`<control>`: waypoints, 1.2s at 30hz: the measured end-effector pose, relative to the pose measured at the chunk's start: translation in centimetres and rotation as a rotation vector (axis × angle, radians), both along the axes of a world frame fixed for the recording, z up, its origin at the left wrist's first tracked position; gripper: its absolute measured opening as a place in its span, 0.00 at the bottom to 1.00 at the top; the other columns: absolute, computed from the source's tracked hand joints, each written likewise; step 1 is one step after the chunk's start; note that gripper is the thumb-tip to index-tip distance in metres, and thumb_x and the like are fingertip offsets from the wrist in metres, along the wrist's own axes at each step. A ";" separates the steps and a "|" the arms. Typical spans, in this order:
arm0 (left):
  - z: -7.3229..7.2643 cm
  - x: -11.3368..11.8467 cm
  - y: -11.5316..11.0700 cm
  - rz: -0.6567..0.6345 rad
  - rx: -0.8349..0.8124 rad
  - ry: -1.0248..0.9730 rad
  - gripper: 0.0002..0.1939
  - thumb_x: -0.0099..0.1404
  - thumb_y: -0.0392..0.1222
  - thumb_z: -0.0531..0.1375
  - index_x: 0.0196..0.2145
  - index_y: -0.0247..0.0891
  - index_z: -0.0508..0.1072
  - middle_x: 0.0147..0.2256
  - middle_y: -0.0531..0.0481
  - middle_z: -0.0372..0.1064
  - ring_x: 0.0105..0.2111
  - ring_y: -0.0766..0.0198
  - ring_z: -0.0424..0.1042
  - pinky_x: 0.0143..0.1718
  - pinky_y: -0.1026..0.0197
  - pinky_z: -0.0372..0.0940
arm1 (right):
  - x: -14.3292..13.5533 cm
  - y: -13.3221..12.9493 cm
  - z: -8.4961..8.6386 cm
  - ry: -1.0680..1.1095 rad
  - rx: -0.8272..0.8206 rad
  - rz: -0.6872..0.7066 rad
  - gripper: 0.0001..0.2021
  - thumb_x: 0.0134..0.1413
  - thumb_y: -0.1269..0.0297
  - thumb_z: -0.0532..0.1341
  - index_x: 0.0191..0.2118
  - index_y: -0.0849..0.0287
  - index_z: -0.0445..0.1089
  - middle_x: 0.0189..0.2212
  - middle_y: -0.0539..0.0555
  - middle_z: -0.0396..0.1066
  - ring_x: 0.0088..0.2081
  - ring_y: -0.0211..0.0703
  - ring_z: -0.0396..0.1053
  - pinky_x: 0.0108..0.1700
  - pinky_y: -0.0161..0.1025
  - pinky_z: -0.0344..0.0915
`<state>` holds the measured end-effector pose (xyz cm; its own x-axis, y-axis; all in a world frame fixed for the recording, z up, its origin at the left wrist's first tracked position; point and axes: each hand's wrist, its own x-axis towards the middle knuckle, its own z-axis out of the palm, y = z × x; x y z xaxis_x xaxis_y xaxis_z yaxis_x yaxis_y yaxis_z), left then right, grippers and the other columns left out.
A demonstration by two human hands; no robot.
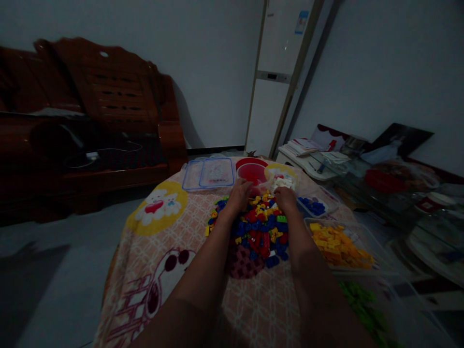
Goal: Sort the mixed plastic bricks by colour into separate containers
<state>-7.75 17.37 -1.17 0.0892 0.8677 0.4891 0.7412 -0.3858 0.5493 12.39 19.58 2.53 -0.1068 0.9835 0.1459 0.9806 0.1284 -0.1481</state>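
Note:
On the cloth-covered table a mixed pile of toy building blocks (259,227) in red, blue, yellow, green and white lies between my forearms. At the pile's far left edge is my left hand (240,194), its fingers curled just before a red basin (250,164). My right hand (286,198) is at the far right edge, fingers drawn together near a container of white blocks (284,182). Whatever either hand pinches is too small and dark to make out. Some blocks are hidden behind the hands and forearms.
To the right stand clear containers of blue blocks (312,206), yellow blocks (340,245) and green blocks (366,309). A blue-rimmed clear lid (216,172) lies at the table's back left. Beyond are a wooden bench (108,106) and a cluttered glass table (366,188).

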 end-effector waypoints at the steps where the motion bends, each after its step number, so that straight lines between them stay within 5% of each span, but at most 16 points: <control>1: 0.1 0.0 0.0 -0.002 -0.003 0.007 0.19 0.67 0.33 0.54 0.52 0.37 0.77 0.49 0.40 0.70 0.51 0.55 0.70 0.55 0.51 0.67 | 0.0 0.0 -0.1 0.000 -0.001 0.005 0.17 0.60 0.73 0.55 0.45 0.59 0.81 0.46 0.61 0.80 0.51 0.48 0.75 0.56 0.40 0.61; 10: 0.5 0.0 0.6 0.048 -0.029 0.031 0.14 0.67 0.32 0.53 0.39 0.37 0.79 0.40 0.43 0.73 0.45 0.57 0.70 0.51 0.54 0.66 | 0.9 -0.2 0.3 -0.024 -0.049 0.070 0.17 0.57 0.75 0.57 0.43 0.58 0.82 0.44 0.59 0.81 0.48 0.46 0.76 0.49 0.36 0.63; 19: 0.5 0.6 0.8 -0.017 0.014 0.007 0.21 0.64 0.28 0.54 0.51 0.35 0.77 0.48 0.40 0.73 0.50 0.56 0.70 0.56 0.53 0.65 | 0.4 -0.8 0.0 0.023 -0.057 -0.004 0.18 0.56 0.76 0.56 0.44 0.59 0.82 0.45 0.60 0.80 0.50 0.47 0.75 0.54 0.38 0.62; 25: 0.6 0.5 0.7 -0.051 -0.004 0.031 0.19 0.65 0.27 0.52 0.47 0.34 0.78 0.46 0.40 0.74 0.50 0.56 0.71 0.56 0.53 0.65 | 0.2 -1.1 0.1 0.044 -0.037 0.024 0.20 0.56 0.77 0.55 0.47 0.60 0.80 0.47 0.60 0.79 0.53 0.49 0.74 0.59 0.40 0.60; 31: 2.9 -2.2 -0.5 0.038 0.009 -0.095 0.25 0.62 0.27 0.54 0.54 0.35 0.76 0.49 0.41 0.74 0.46 0.59 0.73 0.52 0.57 0.68 | 1.1 -3.9 1.2 0.323 0.271 0.054 0.20 0.56 0.73 0.55 0.52 0.64 0.77 0.49 0.61 0.78 0.52 0.50 0.73 0.58 0.41 0.62; 36: 4.2 -5.4 -1.4 0.081 -0.157 -0.157 0.12 0.61 0.36 0.58 0.38 0.36 0.82 0.30 0.48 0.77 0.33 0.60 0.74 0.38 0.61 0.67 | 1.0 -7.4 -0.5 0.573 0.334 -0.029 0.15 0.61 0.62 0.55 0.36 0.61 0.80 0.33 0.58 0.80 0.36 0.47 0.74 0.43 0.39 0.64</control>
<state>-13.19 15.95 3.03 -0.0500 0.9355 0.3498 0.6666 -0.2295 0.7092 13.39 12.15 2.08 0.1046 0.8770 0.4690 0.7626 0.2320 -0.6039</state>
